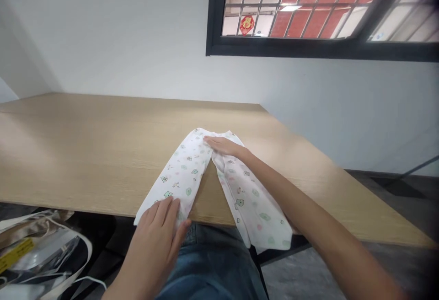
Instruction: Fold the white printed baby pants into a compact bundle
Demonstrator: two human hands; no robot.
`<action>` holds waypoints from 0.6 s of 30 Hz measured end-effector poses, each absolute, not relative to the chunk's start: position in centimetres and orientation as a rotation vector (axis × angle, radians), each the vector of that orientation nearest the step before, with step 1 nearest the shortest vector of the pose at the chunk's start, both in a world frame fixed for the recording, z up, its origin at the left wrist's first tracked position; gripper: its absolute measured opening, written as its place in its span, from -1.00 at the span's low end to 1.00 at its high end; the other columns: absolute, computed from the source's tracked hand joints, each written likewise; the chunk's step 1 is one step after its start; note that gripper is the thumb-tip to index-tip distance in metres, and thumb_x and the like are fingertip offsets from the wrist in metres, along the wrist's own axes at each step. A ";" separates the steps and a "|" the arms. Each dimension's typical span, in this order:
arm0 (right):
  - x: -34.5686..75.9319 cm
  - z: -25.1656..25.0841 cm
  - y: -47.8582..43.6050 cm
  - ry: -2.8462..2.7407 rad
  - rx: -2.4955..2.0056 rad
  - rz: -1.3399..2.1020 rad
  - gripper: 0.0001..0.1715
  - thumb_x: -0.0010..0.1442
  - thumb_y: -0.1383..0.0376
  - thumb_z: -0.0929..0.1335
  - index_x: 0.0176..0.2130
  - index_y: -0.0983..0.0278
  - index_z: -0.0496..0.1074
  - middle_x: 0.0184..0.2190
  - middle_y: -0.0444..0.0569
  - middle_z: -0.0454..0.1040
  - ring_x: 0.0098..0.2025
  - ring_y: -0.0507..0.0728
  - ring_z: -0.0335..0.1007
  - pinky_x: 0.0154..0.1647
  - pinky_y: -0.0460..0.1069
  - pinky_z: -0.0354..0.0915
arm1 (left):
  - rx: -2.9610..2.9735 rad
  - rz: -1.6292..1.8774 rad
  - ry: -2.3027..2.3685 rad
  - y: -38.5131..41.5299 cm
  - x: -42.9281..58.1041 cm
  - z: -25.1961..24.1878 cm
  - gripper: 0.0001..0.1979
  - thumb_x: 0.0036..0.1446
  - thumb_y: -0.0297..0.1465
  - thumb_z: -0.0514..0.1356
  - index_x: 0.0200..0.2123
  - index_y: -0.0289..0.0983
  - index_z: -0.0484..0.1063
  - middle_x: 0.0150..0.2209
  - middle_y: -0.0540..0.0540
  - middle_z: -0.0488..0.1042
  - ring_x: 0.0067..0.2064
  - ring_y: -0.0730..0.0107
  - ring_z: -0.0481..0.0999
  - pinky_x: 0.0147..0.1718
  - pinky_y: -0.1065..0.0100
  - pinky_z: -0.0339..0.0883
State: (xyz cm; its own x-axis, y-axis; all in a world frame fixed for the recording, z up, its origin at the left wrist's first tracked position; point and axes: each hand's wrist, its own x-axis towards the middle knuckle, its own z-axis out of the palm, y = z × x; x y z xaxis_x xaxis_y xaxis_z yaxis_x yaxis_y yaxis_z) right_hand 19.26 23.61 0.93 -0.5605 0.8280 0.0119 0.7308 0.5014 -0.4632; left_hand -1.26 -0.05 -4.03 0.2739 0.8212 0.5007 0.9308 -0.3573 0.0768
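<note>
A small pair of white trousers (183,165) with a green and pink animal and leaf print lies on the wooden table, its two legs spread apart toward me. My left hand (161,224) rests flat, fingers stretched, on the lower end of the left trouser leg at the table's front edge. Near the far end, where both legs meet, my right hand (222,145) lies flat on the cloth with its fingers extended. The right trouser leg looks creased along its inner side, and its end hangs over the table edge under my right forearm.
The light wooden table (85,153) stretches far to the left and narrows at the right. Behind it is a pale wall (137,39) with a dark-framed barred window (291,48). A bag (44,245) holding plastic-wrapped items sits below the table at the left.
</note>
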 end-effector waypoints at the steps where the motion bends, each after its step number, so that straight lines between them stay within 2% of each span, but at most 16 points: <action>1: 20.7 1.3 22.4 -2.492 -1.331 0.619 -0.39 0.32 0.00 0.01 0.22 0.19 0.12 0.23 -0.14 0.03 0.24 0.18 -0.06 0.24 0.09 -0.07 | -2.393 -0.714 -1.666 0.8 -0.1 -3.1 -0.59 0.29 -0.24 -0.16 -0.04 -0.33 0.33 -0.09 -0.20 0.44 -0.07 0.14 0.43 -0.15 0.12 0.35; 5: 25.8 2.3 17.9 -2.458 -1.375 0.778 -0.38 0.30 -0.04 0.06 0.21 0.17 0.16 0.22 -0.16 0.05 0.24 0.21 -0.06 0.25 0.14 -0.08 | -2.842 -0.731 -1.516 5.6 6.3 -0.3 -0.62 0.29 -0.32 -0.14 0.05 -0.34 0.27 0.04 -0.18 0.35 0.09 0.25 0.29 0.07 0.19 0.19; 9: 27.8 1.2 17.2 -2.578 -1.351 0.862 -0.42 0.30 0.01 0.08 0.21 0.15 0.15 0.23 -0.19 0.00 0.26 0.18 -0.14 0.27 0.14 -0.16 | -2.980 -0.595 -1.429 8.8 12.4 -0.6 -0.58 0.28 -0.30 -0.09 0.07 -0.44 0.26 0.09 -0.25 0.31 0.13 0.13 0.25 0.12 0.09 0.10; 11: 27.5 0.2 18.3 -2.607 -1.337 0.783 -0.44 0.31 0.05 0.08 0.22 0.13 0.12 0.24 -0.22 -0.04 0.28 0.15 -0.21 0.28 0.13 -0.22 | -2.995 -0.581 -1.413 8.0 14.1 -1.9 -0.50 0.26 -0.23 -0.07 0.12 -0.47 0.21 0.14 -0.27 0.24 0.17 0.08 0.19 0.13 0.07 0.08; 14: 26.3 -0.8 20.5 -2.511 -1.369 0.641 -0.47 0.30 0.15 0.10 0.21 0.16 0.14 0.23 -0.16 0.00 0.28 0.14 -0.20 0.28 0.15 -0.27 | -2.900 -0.714 -1.325 4.2 15.1 -4.5 -0.34 0.20 -0.08 -0.05 0.15 -0.52 0.15 0.19 -0.32 0.13 0.20 0.01 0.12 0.14 0.07 0.06; 16: 25.6 -1.3 21.6 -2.410 -1.366 0.571 -0.49 0.29 0.20 0.11 0.19 0.23 0.18 0.22 -0.09 0.04 0.27 0.14 -0.17 0.27 0.15 -0.29 | -2.755 -0.873 -1.208 1.8 15.2 -6.2 -0.28 0.14 0.00 -0.01 0.14 -0.50 0.17 0.18 -0.32 0.16 0.18 0.00 0.14 0.13 0.10 0.08; 18: 25.2 -1.6 22.2 -2.320 -1.357 0.542 -0.51 0.27 0.24 0.12 0.15 0.26 0.24 0.20 -0.07 0.11 0.25 0.14 -0.10 0.27 0.11 -0.25 | -2.587 -0.977 -1.120 0.6 15.4 -7.2 -0.40 0.13 -0.09 0.06 0.07 -0.43 0.26 0.10 -0.26 0.28 0.09 0.05 0.23 0.06 0.13 0.16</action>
